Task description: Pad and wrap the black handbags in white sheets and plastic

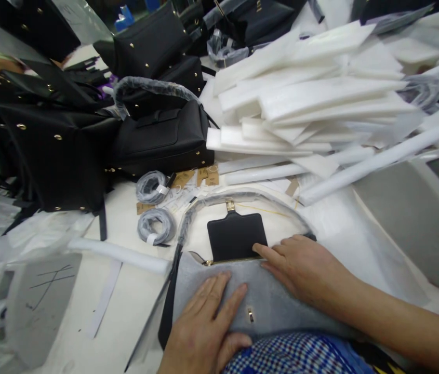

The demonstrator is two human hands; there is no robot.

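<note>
Head view: black bag [167,314] at lower centre of frame, grey-faced side up, wrapped handle [242,195] arching above it. Left hand [203,322] flat on the grey face [274,309], fingers loosely spread, just left of the small metal catch [250,315]. Right hand [305,265] at the top edge, forefinger out to the lower right corner of the black tab [238,234], other fingers half curled; whether it pinches the edge, cannot tell.

Doing this well, my read: left palm light and even, enough to steady the bag, no pressing on the catch. Right fingers should follow the zip [238,258] edge gently, nails off the tab, so no scuffs. Tab's metal fitting [230,206] looks able to scratch; best kept from rubbing. Wrapped strap coils [157,226] upper left of the bag, apart from it, fine there.
</note>
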